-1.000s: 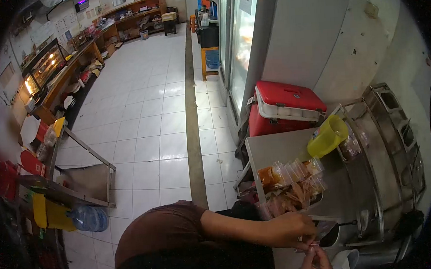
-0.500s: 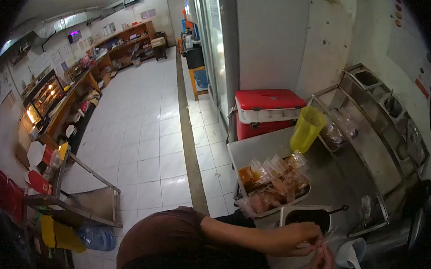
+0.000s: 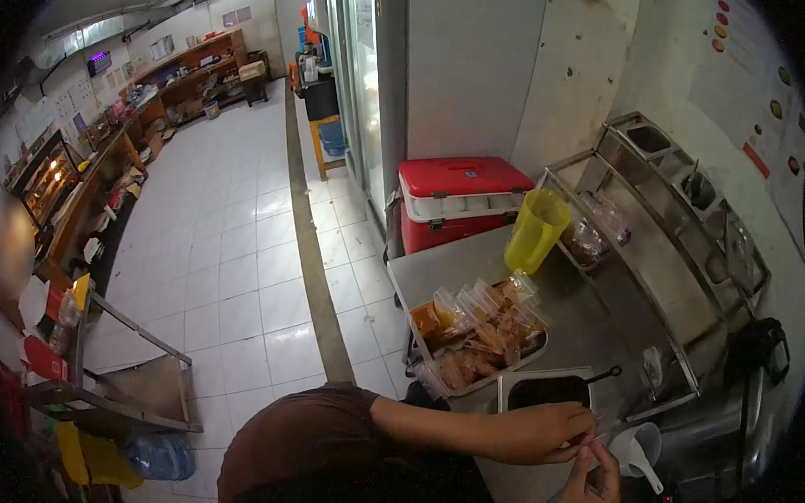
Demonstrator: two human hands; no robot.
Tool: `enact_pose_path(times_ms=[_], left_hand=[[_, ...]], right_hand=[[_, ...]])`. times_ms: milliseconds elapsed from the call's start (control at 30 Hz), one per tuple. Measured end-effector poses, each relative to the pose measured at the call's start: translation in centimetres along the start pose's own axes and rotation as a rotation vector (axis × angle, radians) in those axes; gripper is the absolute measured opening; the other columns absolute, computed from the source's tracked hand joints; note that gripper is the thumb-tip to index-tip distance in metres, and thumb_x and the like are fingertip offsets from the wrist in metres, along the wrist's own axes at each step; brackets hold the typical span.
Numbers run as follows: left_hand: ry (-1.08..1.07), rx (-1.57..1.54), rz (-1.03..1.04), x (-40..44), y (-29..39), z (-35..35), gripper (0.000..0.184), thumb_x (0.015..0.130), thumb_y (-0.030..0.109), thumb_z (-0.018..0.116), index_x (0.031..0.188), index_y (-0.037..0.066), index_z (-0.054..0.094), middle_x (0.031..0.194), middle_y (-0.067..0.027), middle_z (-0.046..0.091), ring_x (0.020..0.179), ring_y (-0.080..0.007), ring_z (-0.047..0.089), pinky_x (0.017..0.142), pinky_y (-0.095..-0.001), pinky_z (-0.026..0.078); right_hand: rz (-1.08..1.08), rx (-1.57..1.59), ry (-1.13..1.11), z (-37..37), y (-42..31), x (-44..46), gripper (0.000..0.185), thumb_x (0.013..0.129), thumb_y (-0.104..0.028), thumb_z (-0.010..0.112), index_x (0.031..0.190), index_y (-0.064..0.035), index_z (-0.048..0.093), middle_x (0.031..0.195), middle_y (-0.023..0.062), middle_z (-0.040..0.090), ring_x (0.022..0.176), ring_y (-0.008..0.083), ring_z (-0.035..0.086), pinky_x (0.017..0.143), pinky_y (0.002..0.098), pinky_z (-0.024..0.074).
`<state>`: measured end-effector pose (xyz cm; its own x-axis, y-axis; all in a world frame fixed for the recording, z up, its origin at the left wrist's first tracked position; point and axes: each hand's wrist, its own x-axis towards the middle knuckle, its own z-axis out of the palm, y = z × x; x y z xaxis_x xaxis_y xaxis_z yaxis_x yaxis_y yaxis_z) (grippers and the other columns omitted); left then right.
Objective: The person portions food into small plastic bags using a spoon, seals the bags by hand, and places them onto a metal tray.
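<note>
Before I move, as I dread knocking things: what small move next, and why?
I'd probably ease the left hand and right hand slightly clear of the white jug: their fingertips meet at a thin pale strip right beside it.

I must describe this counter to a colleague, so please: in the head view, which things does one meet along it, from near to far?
White cup with a handle → container with dark contents → tray of packets → yellow jug → red cooler

My left hand (image 3: 562,433) and right hand (image 3: 591,486) meet, fingertips pinching a small item (image 3: 599,437), too fine to identify. Pan (image 3: 545,373), dark contents, just beside left hand; white cup (image 3: 645,439) near right. Filled bags (image 3: 480,334) heaped on tray (image 3: 511,370).
</note>
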<state>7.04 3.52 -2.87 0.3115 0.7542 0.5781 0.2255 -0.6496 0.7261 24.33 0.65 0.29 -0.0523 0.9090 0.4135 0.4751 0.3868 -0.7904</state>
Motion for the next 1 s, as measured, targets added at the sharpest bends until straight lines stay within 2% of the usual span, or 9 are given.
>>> enact_pose_path(times_ms=[167, 267, 333, 467, 533, 633, 700, 900, 1000], left_hand=[[-0.002, 0.004, -0.036, -1.8, 1.6, -1.2, 0.019, 0.098, 0.017, 0.062, 0.101, 0.002, 0.051, 0.095, -0.0153, 0.054, 0.084, -0.0342, 0.057, 0.074, -0.0429, 0.048], [-0.077, 0.108, -0.155, -3.3, 2.2, -2.2, 0.017, 0.099, 0.016, 0.060, 0.105, 0.003, 0.051, 0.101, -0.0161, 0.053, 0.091, -0.0349, 0.058, 0.077, -0.0455, 0.050], [0.030, 0.157, 0.045, -4.0, 2.5, -3.0, 0.017, 0.099, 0.016, 0.059, 0.105, 0.002, 0.051, 0.101, -0.0178, 0.053, 0.088, -0.0368, 0.060, 0.072, -0.0463, 0.052], [0.066, 0.215, 0.104, -4.8, 2.3, -4.4, 0.017, 0.098, 0.016, 0.059, 0.103, 0.001, 0.051, 0.095, -0.0168, 0.055, 0.083, -0.0371, 0.062, 0.066, -0.0462, 0.052], [0.033, 0.331, 0.194, -4.8, 2.3, -5.4, 0.014, 0.094, 0.015, 0.062, 0.095, 0.003, 0.055, 0.082, -0.0148, 0.056, 0.071, -0.0349, 0.062, 0.062, -0.0458, 0.049], [-0.065, 0.515, 0.129, -5.2, 2.8, -6.4, 0.019, 0.093, 0.018, 0.064, 0.101, 0.003, 0.056, 0.082, -0.0103, 0.060, 0.069, -0.0327, 0.065, 0.061, -0.0443, 0.053], [-0.030, 0.535, 0.125, -5.9, 2.6, -6.3, 0.020, 0.092, 0.019, 0.065, 0.102, 0.003, 0.057, 0.081, -0.0102, 0.061, 0.068, -0.0316, 0.065, 0.059, -0.0437, 0.053], [0.000, 0.544, 0.105, -6.6, 3.0, -6.7, 0.025, 0.090, 0.022, 0.067, 0.110, 0.007, 0.059, 0.082, -0.0081, 0.066, 0.068, -0.0297, 0.068, 0.054, -0.0425, 0.053], [0.032, 0.544, 0.140, -6.6, 3.4, -6.9, 0.026, 0.090, 0.024, 0.068, 0.110, 0.009, 0.060, 0.082, -0.0065, 0.067, 0.068, -0.0292, 0.067, 0.054, -0.0419, 0.052]], right_hand=[[-0.032, 0.057, 0.000, 0.6, -0.1, -1.4, 0.026, 0.097, -0.017, 0.073, 0.115, 0.0014, 0.073, 0.068, -0.0014, 0.059, 0.059, 0.0045, 0.042, 0.054, 0.0236, 0.0368], [-0.038, 0.119, 0.010, 2.3, -0.7, -2.1, 0.023, 0.097, -0.015, 0.073, 0.112, 0.0023, 0.073, 0.068, -0.0003, 0.060, 0.059, 0.0051, 0.043, 0.054, 0.0236, 0.0384], [-0.081, 0.159, 0.057, 3.2, -0.9, -2.2, 0.022, 0.097, -0.015, 0.072, 0.109, 0.0026, 0.073, 0.068, 0.0002, 0.059, 0.059, 0.0054, 0.044, 0.054, 0.0237, 0.0393], [-0.091, 0.115, 0.001, 3.6, -3.1, -2.3, 0.015, 0.096, -0.012, 0.072, 0.101, 0.0024, 0.073, 0.067, -0.0006, 0.054, 0.061, 0.0064, 0.042, 0.056, 0.0251, 0.0406], [-0.116, 0.035, -0.011, 3.7, -4.8, -2.1, 0.014, 0.096, -0.011, 0.072, 0.099, 0.0024, 0.073, 0.068, -0.0011, 0.053, 0.062, 0.0068, 0.042, 0.056, 0.0255, 0.0410], [-0.040, 0.041, -0.040, 4.0, -5.4, -2.1, 0.012, 0.095, -0.008, 0.072, 0.100, 0.0026, 0.074, 0.070, -0.0016, 0.053, 0.062, 0.0074, 0.040, 0.056, 0.0260, 0.0405], [-0.116, 0.072, -0.099, 4.4, -4.3, -1.9, 0.014, 0.094, -0.005, 0.073, 0.103, 0.0042, 0.074, 0.073, -0.0007, 0.058, 0.063, 0.0072, 0.045, 0.057, 0.0249, 0.0429], [-0.053, 0.205, -0.060, 5.8, -3.8, -2.2, 0.014, 0.092, 0.001, 0.072, 0.104, 0.0064, 0.074, 0.083, 0.0039, 0.067, 0.070, 0.0080, 0.055, 0.062, 0.0238, 0.0484], [-0.046, 0.220, -0.063, 5.3, -4.0, -2.2, 0.013, 0.091, 0.002, 0.072, 0.104, 0.0060, 0.074, 0.085, 0.0042, 0.069, 0.069, 0.0077, 0.055, 0.061, 0.0236, 0.0476]])
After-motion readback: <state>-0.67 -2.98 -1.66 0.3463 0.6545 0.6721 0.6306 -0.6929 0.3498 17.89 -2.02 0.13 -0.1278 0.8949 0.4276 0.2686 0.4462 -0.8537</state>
